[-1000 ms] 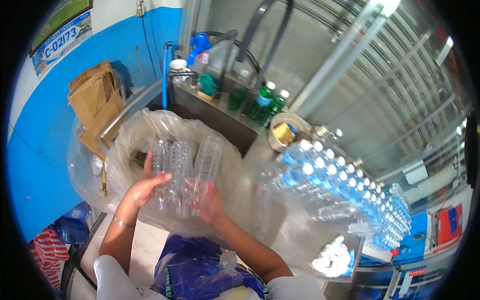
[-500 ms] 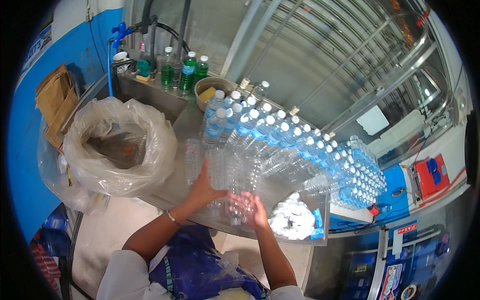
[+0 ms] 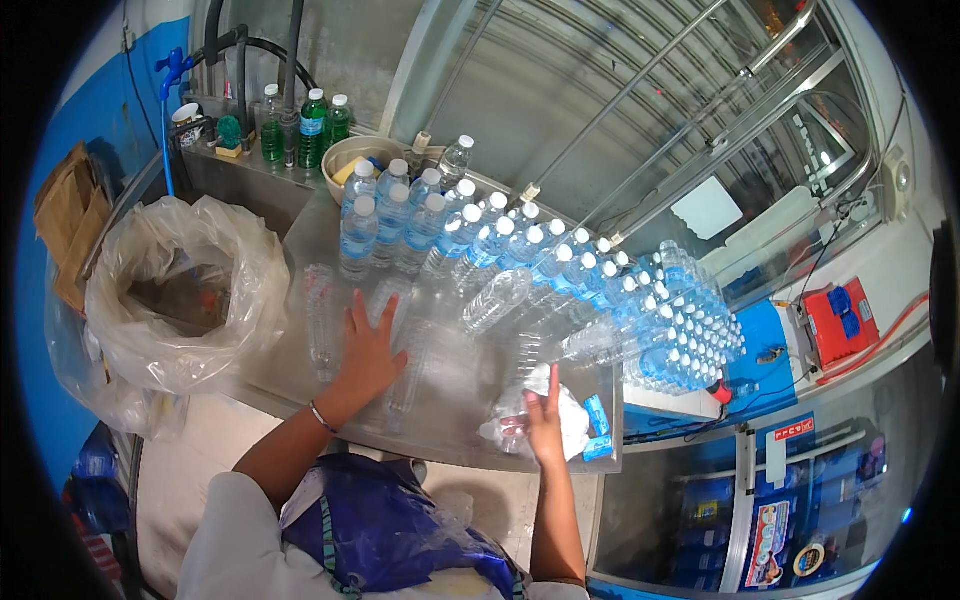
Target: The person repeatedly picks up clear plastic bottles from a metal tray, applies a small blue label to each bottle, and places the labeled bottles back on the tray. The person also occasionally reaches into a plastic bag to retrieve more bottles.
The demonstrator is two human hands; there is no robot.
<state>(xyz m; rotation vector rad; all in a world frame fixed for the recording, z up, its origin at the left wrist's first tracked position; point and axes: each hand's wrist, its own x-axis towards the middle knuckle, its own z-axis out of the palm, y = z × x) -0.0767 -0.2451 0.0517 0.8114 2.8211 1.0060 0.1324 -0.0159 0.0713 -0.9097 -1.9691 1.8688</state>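
Head view: hands, ribbed clear bottles

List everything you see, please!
Plastic bag: one, cloudy clear, left.
Capped bottles: many, clear with blue labels, counter's back and right.
Loose bottles: several, clear, mid-counter.
Green bottles: three, green, behind sink.
Cup: one, white, behind sink.
Sink: one, grey, behind bag.
Counter: one, grey, centre.
Bowl: one, beige, counter's back.
White pile: one, white, beside right hand.
Packets: two, blue, right of pile.
Cardboard: count unclear, brown, far left.
Red box: one, red, far right.
Apron: one, blue, worn.
Left hand: one, bare, fingers spread, mid-counter.
Right hand: one, bare, at white pile.
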